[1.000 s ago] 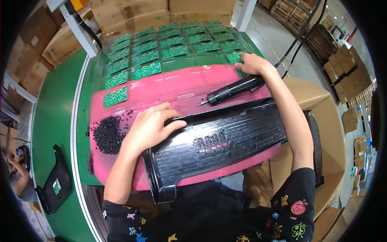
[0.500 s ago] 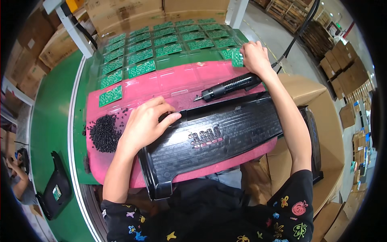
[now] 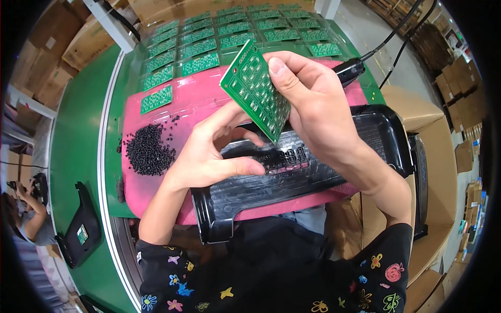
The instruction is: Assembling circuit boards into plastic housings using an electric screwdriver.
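Observation:
Between thumb and fingers, my right hand (image 3: pixel 318 99) grips a green circuit board (image 3: pixel 255 88), held tilted above the work surface. My left hand (image 3: pixel 222 148) is just below and left of the board, its thumb and fingers apart and curved, with nothing visible between them. Beneath both hands lies a long black plastic housing (image 3: pixel 250 190), with a cluster of small cut-outs near its middle, partly hidden by my left hand. Behind my right hand, the black electric screwdriver (image 3: pixel 350 70) shows only its rear end and cord.
A pink mat (image 3: pixel 136 195) lies under the housing. A heap of small black screws (image 3: pixel 148 151) sits at its left. Rows of green circuit boards (image 3: pixel 201 63) rest in clear trays at the back. An open cardboard box (image 3: pixel 436 193) stands right, and another black housing (image 3: pixel 78 229) lies left.
My right hand has brought the circuit board from the far right tray to above the housing. My left hand has moved right, off the housing's back edge, toward the cut-outs.

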The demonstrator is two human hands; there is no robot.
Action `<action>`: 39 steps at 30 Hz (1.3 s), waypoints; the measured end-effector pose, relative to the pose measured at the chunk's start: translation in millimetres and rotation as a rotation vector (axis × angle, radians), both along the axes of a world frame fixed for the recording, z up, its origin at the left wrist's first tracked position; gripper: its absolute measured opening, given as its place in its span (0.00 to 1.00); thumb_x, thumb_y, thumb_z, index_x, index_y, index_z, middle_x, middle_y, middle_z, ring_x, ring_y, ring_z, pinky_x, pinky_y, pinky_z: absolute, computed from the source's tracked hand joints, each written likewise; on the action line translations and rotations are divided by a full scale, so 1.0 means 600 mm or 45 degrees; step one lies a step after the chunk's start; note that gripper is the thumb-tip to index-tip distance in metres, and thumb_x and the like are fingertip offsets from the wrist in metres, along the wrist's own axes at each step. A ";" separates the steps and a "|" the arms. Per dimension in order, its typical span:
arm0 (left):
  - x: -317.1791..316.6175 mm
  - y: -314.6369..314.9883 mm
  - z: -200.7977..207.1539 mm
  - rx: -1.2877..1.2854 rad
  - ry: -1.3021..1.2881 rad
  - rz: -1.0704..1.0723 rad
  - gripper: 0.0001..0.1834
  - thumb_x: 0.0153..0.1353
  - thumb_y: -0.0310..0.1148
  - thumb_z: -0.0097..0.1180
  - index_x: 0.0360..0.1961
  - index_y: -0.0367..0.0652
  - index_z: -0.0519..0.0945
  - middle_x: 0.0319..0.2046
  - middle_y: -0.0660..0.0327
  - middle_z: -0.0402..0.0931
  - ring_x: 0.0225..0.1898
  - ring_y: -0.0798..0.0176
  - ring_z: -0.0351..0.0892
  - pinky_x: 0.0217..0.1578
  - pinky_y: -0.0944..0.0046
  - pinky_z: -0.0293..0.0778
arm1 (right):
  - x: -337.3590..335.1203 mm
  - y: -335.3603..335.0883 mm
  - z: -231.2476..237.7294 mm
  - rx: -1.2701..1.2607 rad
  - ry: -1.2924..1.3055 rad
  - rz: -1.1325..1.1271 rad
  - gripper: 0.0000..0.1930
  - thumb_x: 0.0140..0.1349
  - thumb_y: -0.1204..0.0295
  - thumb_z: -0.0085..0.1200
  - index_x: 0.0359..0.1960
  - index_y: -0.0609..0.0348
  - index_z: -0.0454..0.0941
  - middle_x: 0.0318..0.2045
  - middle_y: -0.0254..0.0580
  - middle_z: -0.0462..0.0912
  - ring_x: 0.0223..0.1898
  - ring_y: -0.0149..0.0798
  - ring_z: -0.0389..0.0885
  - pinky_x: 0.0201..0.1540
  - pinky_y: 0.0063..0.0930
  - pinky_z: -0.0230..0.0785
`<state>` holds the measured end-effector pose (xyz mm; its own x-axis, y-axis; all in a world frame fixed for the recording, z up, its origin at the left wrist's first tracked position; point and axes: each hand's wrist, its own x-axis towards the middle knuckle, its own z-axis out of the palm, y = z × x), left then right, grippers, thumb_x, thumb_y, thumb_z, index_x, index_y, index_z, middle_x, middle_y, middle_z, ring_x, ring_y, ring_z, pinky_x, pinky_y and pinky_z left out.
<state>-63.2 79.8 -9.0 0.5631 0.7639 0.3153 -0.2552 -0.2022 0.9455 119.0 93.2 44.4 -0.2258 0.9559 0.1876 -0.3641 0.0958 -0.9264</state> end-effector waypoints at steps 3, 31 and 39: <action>-0.003 0.000 -0.002 -0.038 0.012 0.012 0.46 0.44 0.23 0.74 0.66 0.35 0.64 0.57 0.55 0.72 0.58 0.59 0.72 0.50 0.60 0.75 | -0.003 -0.010 -0.012 -0.117 0.180 -0.083 0.13 0.71 0.69 0.49 0.48 0.68 0.76 0.34 0.34 0.82 0.33 0.21 0.77 0.36 0.16 0.72; -0.008 0.009 0.019 0.318 0.621 0.051 0.32 0.36 0.23 0.72 0.49 0.40 0.83 0.42 0.61 0.75 0.30 0.74 0.74 0.26 0.75 0.72 | 0.165 -0.072 -0.046 0.187 -0.797 -0.045 0.37 0.43 0.65 0.76 0.56 0.68 0.75 0.34 0.41 0.87 0.43 0.30 0.81 0.53 0.25 0.69; -0.008 0.006 0.012 0.271 0.653 -0.050 0.31 0.35 0.24 0.73 0.49 0.40 0.83 0.40 0.61 0.76 0.26 0.73 0.74 0.25 0.74 0.72 | 0.176 -0.078 -0.069 0.194 -1.070 0.127 0.31 0.36 0.73 0.75 0.47 0.66 0.79 0.39 0.46 0.85 0.43 0.43 0.83 0.53 0.31 0.70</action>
